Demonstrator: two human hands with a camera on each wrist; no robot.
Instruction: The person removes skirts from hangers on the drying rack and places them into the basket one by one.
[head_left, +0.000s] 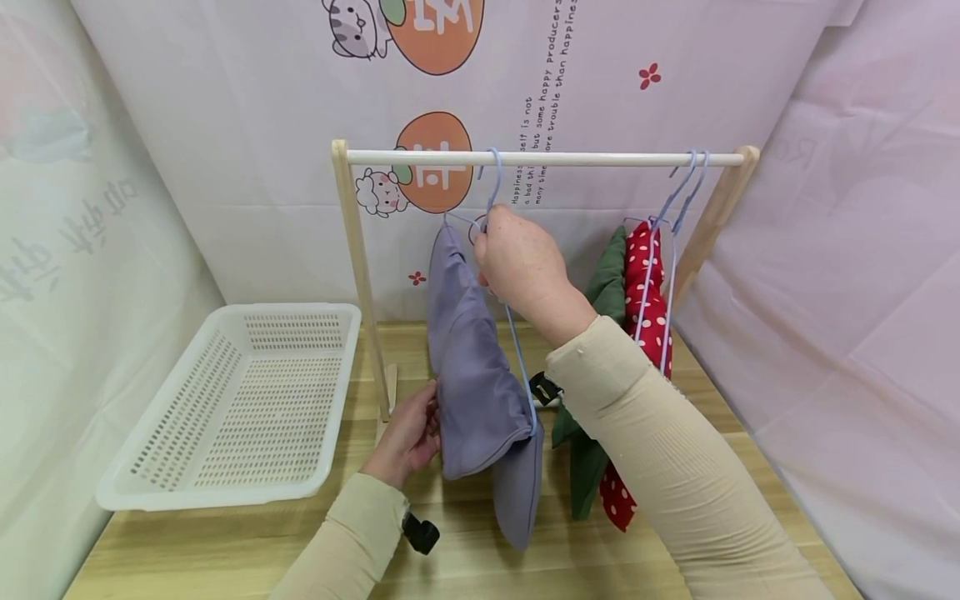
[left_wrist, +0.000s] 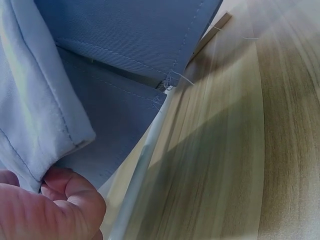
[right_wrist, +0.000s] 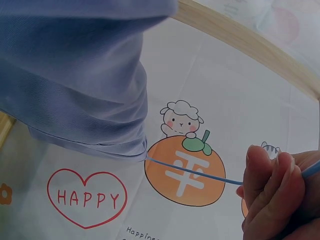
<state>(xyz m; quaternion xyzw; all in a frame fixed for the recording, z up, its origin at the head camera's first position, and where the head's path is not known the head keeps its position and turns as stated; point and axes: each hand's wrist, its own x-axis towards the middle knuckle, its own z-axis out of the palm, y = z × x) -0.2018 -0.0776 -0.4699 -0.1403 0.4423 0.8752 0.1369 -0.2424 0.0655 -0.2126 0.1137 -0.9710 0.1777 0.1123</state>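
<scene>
"Why is the left hand (head_left: 411,435) so low, in front of the rack (head_left: 585,158)?"

"I think it wants to keep the floppy purple cloth (head_left: 480,375) neat. It pinches the cloth by the low edge."

"And where is the cloth?"

"It hangs over a blue hanger (head_left: 499,175), left of the middle of the rack. One end pokes out in front of the rack."

"Why is the right hand (head_left: 525,258) up so high?"

"It grips the hanger just under the rack's top bar. Maybe that stops it swinging. The hook looks to be over the bar."

"What about the white basket (head_left: 217,502)?"

"It sits on the table (head_left: 225,554), left of the rack. I guess that keeps it out of the arms' way."

"And the green cloth (head_left: 611,258) and the red dotted cloth (head_left: 637,262)?"

"They hang side by side near the rack's right end. Maybe that leaves room for the purple one. A sheet with pictures (head_left: 225,100) is behind the rack."

"How are the arms?"

"The left arm reaches low, and the cloth hides some fingertips. The right arm goes up and across, in front of the green and red cloths, with its fingers curled in."
</scene>
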